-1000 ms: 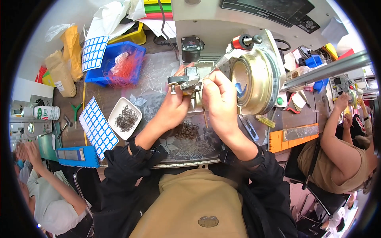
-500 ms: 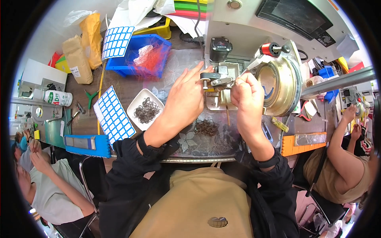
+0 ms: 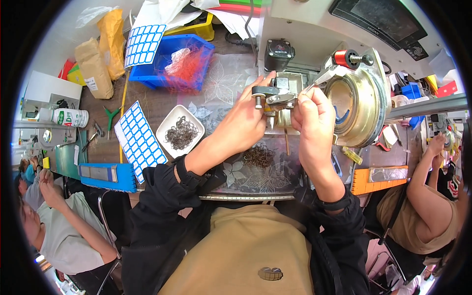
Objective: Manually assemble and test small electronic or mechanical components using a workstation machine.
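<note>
My left hand (image 3: 239,123) rests against the left side of a small metal clamp mechanism (image 3: 281,98), its fingers stretched forward and partly hidden behind the black lever. At the mechanism's right side, my right hand (image 3: 315,115) is closed in a pinch; what its fingertips hold is too small to make out. Just right of that hand stands a large brass-coloured round wheel (image 3: 345,109). A spool of red thread or wire (image 3: 345,57) is mounted above it. Below the mechanism, a loose pile of dark fine rings or hooks (image 3: 259,156) lies on the clear mat.
Left of my arm sits a white square dish (image 3: 164,123) of dark curled pieces. Beyond are a blue bin (image 3: 152,61) with red strands, blue-bordered label sheets (image 3: 140,142) and brown paper bags (image 3: 93,69). A black motor (image 3: 279,55) stands behind the mechanism. People sit on both sides.
My left hand has shifted right and its fingers now go behind the lever. My right hand stays pinched beside the mechanism. The whole view has shifted slightly.
</note>
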Motion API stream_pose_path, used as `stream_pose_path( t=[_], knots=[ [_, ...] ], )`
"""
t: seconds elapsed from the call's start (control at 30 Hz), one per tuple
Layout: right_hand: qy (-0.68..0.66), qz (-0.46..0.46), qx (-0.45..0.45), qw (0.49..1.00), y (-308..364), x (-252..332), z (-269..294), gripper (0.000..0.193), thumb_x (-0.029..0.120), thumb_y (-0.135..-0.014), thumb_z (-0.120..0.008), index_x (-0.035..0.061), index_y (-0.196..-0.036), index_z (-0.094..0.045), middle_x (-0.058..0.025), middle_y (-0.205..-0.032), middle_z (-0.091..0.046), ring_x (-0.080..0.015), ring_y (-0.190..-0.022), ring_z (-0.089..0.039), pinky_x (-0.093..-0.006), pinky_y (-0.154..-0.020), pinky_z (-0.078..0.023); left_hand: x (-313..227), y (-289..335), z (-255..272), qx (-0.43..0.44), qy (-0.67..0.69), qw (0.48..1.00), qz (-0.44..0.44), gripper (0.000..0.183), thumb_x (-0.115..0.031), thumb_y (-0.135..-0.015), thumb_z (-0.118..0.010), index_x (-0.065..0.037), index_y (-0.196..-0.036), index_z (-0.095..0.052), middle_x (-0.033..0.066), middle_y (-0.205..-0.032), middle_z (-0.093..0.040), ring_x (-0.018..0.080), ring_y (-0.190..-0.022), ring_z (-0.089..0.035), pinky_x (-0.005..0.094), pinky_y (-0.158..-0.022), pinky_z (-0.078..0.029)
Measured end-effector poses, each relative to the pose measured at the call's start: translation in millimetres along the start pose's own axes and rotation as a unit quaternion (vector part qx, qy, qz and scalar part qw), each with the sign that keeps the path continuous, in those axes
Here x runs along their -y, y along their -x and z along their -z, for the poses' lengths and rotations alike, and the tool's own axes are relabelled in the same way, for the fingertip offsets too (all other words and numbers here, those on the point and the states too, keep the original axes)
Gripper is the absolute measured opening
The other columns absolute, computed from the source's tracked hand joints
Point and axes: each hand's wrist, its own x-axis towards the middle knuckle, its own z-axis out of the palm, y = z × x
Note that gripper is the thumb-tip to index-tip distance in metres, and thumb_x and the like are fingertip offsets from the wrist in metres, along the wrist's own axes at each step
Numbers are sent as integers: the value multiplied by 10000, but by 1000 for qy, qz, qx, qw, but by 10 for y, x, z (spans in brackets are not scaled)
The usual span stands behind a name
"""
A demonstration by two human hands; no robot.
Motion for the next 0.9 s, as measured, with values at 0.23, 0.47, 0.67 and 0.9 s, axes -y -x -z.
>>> stream_pose_path(
  t=[0.23, 0.47, 0.67, 0.9],
  knots=[
    [-45, -40, 4, 998, 32, 37, 17, 230, 116, -1000, -544, 75, -781, -487, 74, -697, -454, -5, -600, -364, -205, -508, -294, 166, 4, -131, -24, 165, 986, -19, 965, 117, -712, -464, -21, -1586, -77, 220, -1579, -289, 374, -1500, -196, 442, -1230, -150],
    [-87, -76, 46, 992, 108, 117, 39, 227, 206, -1035, -464, 69, -855, -492, 37, -675, -412, -44, -565, -336, -218, -520, -264, 236, 56, -139, -10, 232, 972, -17, 1033, 122, -692, -449, -42, -1595, 26, 185, -1629, -197, 329, -1523, -144, 428, -1235, -106],
    [-128, -80, 45, 988, 125, 122, 48, 311, 294, -1056, -402, 67, -867, -499, 24, -699, -427, -64, -585, -378, -219, -546, -282, 251, 31, -214, -7, 343, 939, -11, 1049, 110, -699, -453, -56, -1597, 64, 181, -1651, -130, 292, -1542, -76, 426, -1236, -88],
    [-99, -49, 78, 991, 123, 13, 48, 188, 209, -1017, -513, 59, -908, -547, 13, -708, -478, -63, -599, -423, -229, -563, -355, 215, 6, -105, 8, 340, 940, 35, 1021, 95, -778, -423, -134, -1592, 150, 107, -1671, -76, 247, -1460, -291, 354, -1184, -268]
  ],
)
